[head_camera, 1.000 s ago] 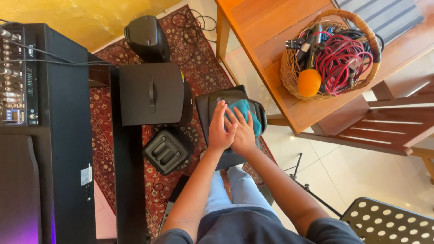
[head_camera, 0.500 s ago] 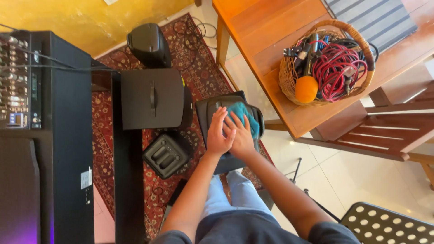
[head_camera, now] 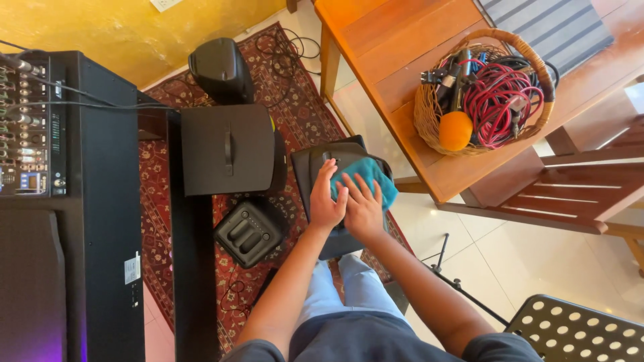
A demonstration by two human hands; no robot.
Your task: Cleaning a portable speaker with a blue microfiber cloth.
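My left hand [head_camera: 327,201] lies flat with fingers spread on the top of a black box-shaped loudspeaker [head_camera: 315,167] at the centre of the frame, and my right hand [head_camera: 363,208], touching it, presses flat on a teal folded cloth [head_camera: 365,174] lying on that same top. Left of the loudspeaker I see a larger black speaker cabinet with a handle [head_camera: 228,149] and a small black grilled unit [head_camera: 247,232] on a red patterned rug [head_camera: 157,221]. At upper right, a woven wicker basket [head_camera: 426,114] of red cables with an orange-headed microphone [head_camera: 455,131] sits on a wooden table [head_camera: 382,47].
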